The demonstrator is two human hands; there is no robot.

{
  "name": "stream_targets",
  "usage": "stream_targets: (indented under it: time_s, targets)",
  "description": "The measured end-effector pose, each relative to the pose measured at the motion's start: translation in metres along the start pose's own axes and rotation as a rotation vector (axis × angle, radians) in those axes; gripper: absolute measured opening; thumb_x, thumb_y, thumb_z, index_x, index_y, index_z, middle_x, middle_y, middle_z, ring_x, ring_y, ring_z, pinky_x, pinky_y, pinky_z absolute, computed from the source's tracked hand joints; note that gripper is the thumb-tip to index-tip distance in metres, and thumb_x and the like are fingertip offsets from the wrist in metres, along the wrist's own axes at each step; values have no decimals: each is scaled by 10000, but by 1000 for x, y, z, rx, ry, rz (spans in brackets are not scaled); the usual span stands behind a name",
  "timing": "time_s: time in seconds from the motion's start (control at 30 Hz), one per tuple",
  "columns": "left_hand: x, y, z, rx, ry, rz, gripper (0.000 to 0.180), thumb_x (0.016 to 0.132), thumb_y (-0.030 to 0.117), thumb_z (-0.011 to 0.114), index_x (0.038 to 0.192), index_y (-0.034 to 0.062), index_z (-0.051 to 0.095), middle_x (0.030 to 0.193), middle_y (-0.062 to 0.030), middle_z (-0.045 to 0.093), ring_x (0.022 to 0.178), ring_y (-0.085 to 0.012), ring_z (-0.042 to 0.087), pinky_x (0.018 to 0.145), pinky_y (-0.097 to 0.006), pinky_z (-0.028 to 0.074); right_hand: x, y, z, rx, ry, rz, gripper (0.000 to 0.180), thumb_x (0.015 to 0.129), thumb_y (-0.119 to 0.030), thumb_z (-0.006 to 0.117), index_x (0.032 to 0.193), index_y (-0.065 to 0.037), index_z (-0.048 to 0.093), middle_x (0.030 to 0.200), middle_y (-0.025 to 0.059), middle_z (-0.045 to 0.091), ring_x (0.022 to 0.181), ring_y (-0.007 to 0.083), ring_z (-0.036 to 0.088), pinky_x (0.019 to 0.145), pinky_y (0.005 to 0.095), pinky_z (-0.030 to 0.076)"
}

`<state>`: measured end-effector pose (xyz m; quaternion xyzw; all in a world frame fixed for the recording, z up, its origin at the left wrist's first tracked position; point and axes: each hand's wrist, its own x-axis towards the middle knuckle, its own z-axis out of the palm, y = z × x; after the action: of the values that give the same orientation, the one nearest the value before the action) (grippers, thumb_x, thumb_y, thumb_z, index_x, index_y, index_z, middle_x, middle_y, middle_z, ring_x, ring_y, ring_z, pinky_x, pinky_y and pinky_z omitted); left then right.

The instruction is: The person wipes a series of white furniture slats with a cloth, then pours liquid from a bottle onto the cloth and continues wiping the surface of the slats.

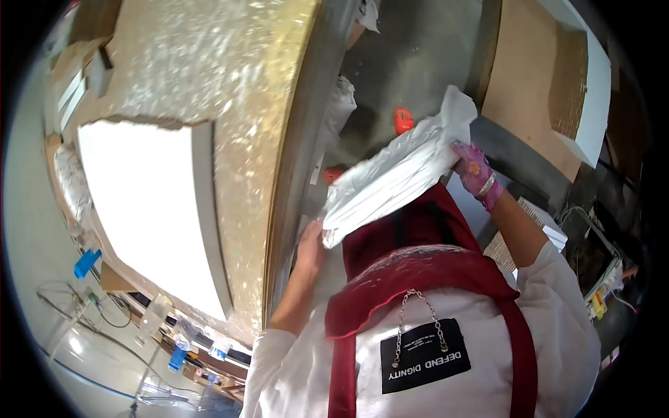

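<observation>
A crinkled white plastic bag or sheet [401, 174] stretches slantwise in front of my body, above the dark red apron. My right hand [478, 173], in a pink flowered glove, is closed on its upper right end. At the lower left end is my left hand [311, 244], bare, with its fingers bent round the edge and partly hidden behind the plastic. The side of a table with a shiny clear-wrapped top [240, 90] runs close by my left hand.
A white panel [150, 209] lies on the wrapped tabletop. Two orange-red shoe tips [403, 121] show on the grey floor. Brown cardboard with a white-edged piece [529, 76] stands at the right. More white plastic [339, 104] hangs beside the table; cables [592, 223] lie at far right.
</observation>
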<state>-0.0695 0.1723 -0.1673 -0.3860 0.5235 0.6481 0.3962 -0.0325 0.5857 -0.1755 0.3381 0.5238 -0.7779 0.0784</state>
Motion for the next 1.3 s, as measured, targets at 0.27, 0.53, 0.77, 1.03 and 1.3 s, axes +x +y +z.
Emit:
stream_targets:
  time_s: [0.27,0.53,0.77,1.03,1.3]
  targets:
    - [-45,75,73,890,-168,783,497,899,248,615,1297,-21,488,1317,-170,534,1211,-267,523,1024,-366,393,-71,-73,120,415,-429,673,175,927,-209,597,1017,-60,607,726,31,610,571,163,572,504,296,464]
    - [-136,161,156,398,-347,327,327,955,229,566,1169,-15,612,1017,-66,689,933,-140,647,847,-283,501,-55,-219,158,431,-742,74,904,832,-684,495,1438,-36,324,1465,146,388,1302,358,418,1102,484,311]
    - [-187,182,128,785,117,1077,354,964,308,518,865,-2,657,752,-34,642,634,-118,540,567,-298,418,-19,-165,147,-474,-769,-978,305,943,-208,460,1077,-9,648,1059,145,655,1082,290,576,964,381,418]
    - [-235,195,57,-234,353,1227,294,934,234,580,1043,-37,612,937,-77,645,800,-150,619,749,-289,519,-19,-313,151,-111,-665,-451,223,917,-117,572,1092,14,619,1031,46,673,964,123,624,860,275,486]
    - [-251,159,66,454,652,1290,544,793,200,726,1254,-13,530,1103,-98,638,1032,-214,590,950,-322,436,-79,-350,232,-232,-1231,-421,258,976,-173,507,1151,1,583,1126,75,626,984,221,626,907,302,467]
